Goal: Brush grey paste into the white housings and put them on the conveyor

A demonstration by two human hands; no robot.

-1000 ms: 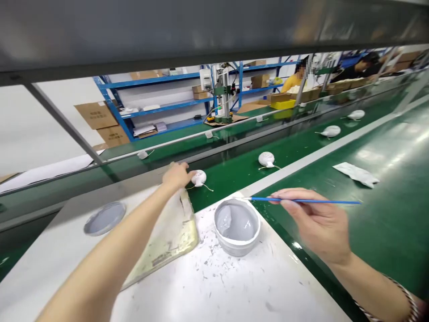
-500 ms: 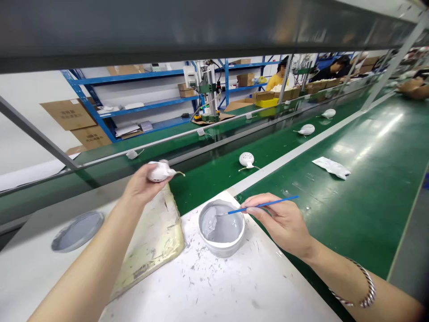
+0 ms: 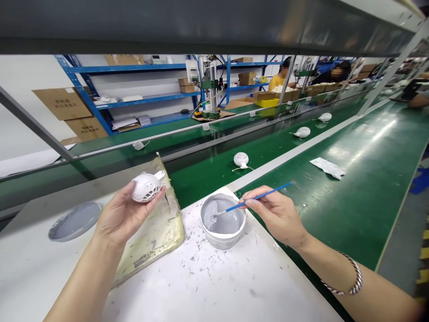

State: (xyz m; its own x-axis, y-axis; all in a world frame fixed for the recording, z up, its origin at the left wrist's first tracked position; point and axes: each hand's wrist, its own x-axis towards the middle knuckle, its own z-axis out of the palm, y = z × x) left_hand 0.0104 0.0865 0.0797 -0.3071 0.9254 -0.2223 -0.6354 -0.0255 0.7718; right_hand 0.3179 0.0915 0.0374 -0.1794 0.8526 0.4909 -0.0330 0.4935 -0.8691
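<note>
My left hand (image 3: 123, 213) holds a small round white plastic housing (image 3: 146, 186) with slots, raised above a stained yellowish mat (image 3: 157, 232). My right hand (image 3: 275, 213) pinches a thin blue brush (image 3: 258, 197). The brush tip dips into grey paste in a white tub (image 3: 222, 221) standing on the white board (image 3: 217, 286) in front of me.
A grey lid (image 3: 74, 221) lies at the left. More white housings (image 3: 241, 159) (image 3: 302, 132) (image 3: 325, 117) sit along the green conveyor belt (image 3: 268, 147). A white packet (image 3: 327, 167) lies on the green bench at right. Other people work at the far end by blue shelves.
My left hand picked the white housing off the belt and brought it back over the mat. My right hand lowered the brush tip into the paste tub.
</note>
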